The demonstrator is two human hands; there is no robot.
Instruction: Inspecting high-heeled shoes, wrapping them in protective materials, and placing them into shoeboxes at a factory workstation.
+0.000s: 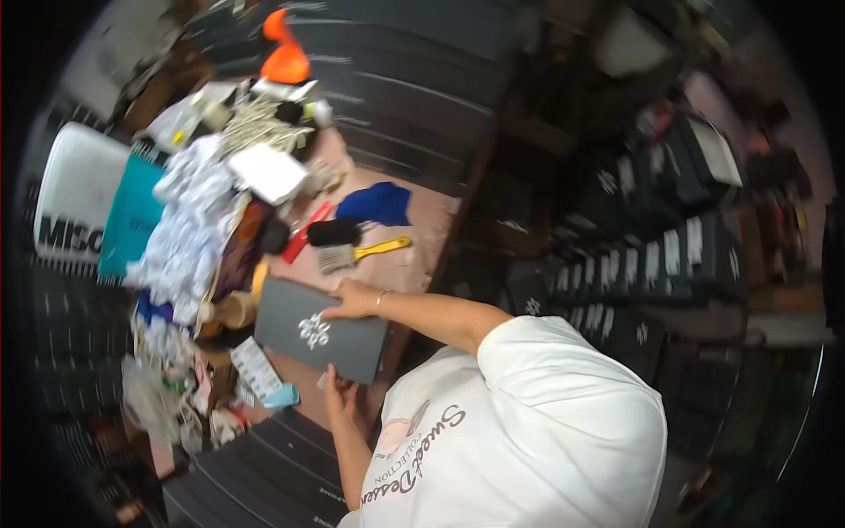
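Note:
A dark grey shoebox (290,321) with a white flower-like emblem lies tilted at the edge of the pinkish table. My right hand (354,300) grips its far edge, thumb across the lid and a thin bracelet at the wrist. At the near corner, my left hand (341,396) holds the box, with some fingers hidden beneath it. The lid is on, so the contents are hidden. Just beyond the box lie a wide brush with a yellow handle (384,247), a black rounded pad or brush (334,232) and a blue cloth (376,204).
Crumpled white paper (189,220) heaps up on the left beside a teal box (132,216). An orange bottle-like object (286,62) stands at the back. Dark boxes (634,260) line the right side. A printed sheet (255,368) and a tape roll (236,311) lie near the shoebox.

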